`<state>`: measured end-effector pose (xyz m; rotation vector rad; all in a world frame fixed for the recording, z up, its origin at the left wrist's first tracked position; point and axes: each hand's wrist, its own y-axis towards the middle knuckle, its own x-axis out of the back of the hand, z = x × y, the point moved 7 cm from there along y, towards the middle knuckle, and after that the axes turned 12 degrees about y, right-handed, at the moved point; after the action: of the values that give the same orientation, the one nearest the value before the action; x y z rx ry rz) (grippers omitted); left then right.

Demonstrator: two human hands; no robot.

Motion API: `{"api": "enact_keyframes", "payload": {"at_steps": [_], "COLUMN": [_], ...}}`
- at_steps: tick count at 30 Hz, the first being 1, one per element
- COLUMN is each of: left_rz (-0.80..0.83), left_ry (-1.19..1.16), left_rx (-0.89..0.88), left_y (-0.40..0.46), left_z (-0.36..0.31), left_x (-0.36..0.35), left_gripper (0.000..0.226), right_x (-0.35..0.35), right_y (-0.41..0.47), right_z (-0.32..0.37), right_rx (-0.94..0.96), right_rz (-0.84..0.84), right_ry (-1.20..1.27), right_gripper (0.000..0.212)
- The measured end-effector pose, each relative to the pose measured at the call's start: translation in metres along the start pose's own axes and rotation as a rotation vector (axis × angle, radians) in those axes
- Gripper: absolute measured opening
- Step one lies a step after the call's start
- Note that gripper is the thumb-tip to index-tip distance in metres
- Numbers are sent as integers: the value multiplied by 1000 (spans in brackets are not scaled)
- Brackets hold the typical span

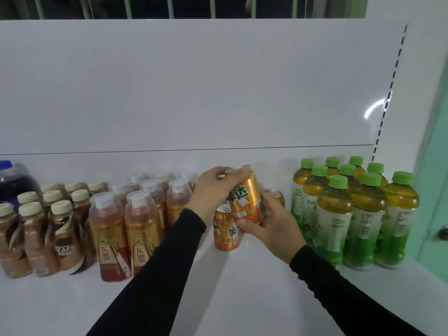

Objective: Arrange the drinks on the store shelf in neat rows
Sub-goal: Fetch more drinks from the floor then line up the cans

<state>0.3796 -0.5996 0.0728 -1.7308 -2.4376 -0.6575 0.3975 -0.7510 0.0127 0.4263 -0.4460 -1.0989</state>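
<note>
- The left hand (213, 187) curls its fingers (224, 172) over the top rim of an orange can (246, 197); the grip at the lid steadies the can's upper end.
- The right hand (271, 223) clamps the can's lower body, thumb across the front, supporting its weight.
- The held can is tilted and raised off the shelf (242, 275), just above a standing orange can (226, 229); a third can (276, 195) stands behind the right hand.
- Position: the gap between the red-label bottles (143, 229) and the green-cap tea bottles (334, 214).
- Judgement: the two-handed hold likely serves to set the can upright into the can row.
</note>
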Motion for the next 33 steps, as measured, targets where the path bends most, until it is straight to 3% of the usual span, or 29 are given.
{"api": "enact_keyframes", "payload": {"at_steps": [2,6,9,13,17,20,25,33], "left_rz": [53,179,227,185,113,74,95,241], "left_ry": [-6,-169,-282,-314,-350,-319,-241,-331], "left_rx": [6,49,79,96,117,101,83,146], "left_y": [-7,-21,-29,-32,-34,-35,-34,-36], "left_z": [9,30,43,54,61,61,63,64], "left_x": [-6,-18,-26,-29,-28,-26,-26,-28], "left_gripper": [51,40,40,46,51,57,62,65], "right_x": [-1,1,0,0,-5,-1,1,-4], "right_y": [-9,-24,-33,-39,-37,-35,-38,-40], "right_z": [-3,-13,-18,-26,-24,-25,-24,-34], "right_rx": [-67,-177,-220,-249,-235,-205,-220,-304], "right_rz": [30,100,139,161,185,97,18,71], "right_ry": [91,184,185,194,7,-134,136,501], "right_gripper": [48,46,60,69,80,89,76,70]}}
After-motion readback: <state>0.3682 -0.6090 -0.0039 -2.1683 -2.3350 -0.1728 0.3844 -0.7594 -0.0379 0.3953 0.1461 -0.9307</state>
